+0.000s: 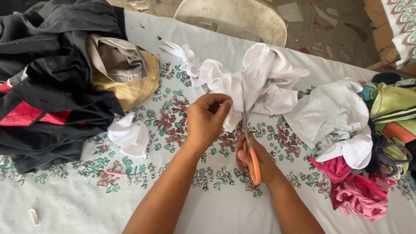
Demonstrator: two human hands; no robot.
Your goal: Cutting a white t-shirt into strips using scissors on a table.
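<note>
Nearest the camera, two bare forearms are seen reaching up over a table covered by a floral tablecloth [216,203]. The right hand [255,158] is closed around the orange handle of a pair of scissors [249,138], with the blades pointed away from the person and set against the lower edge of a crumpled white cloth [255,82]. The left hand [206,119] is placed just left of the scissors, its fingers bent and pinched on that same edge of the white cloth, which is held taut beside the blades. The white cloth is spread just beyond the scissors, across the middle of the table, with one twisted end running off to the far left.

Left of the scissors, a small white scrap [130,136] is laid on the tablecloth, and a thin pink strip [115,173] is seen nearer than it. A small white stub [34,216] is found at the near left corner. Right of the scissors, a second white garment [336,119] is heaped, with pink fabric [355,190] nearer than it and green and orange clothing [392,112] at the right edge.

Far left of the scissors, a pile of black and red garments [43,86] is stacked, with a beige and mustard piece [123,69] against it. Beyond the table, the back of a pale plastic chair [234,17] is visible
</note>
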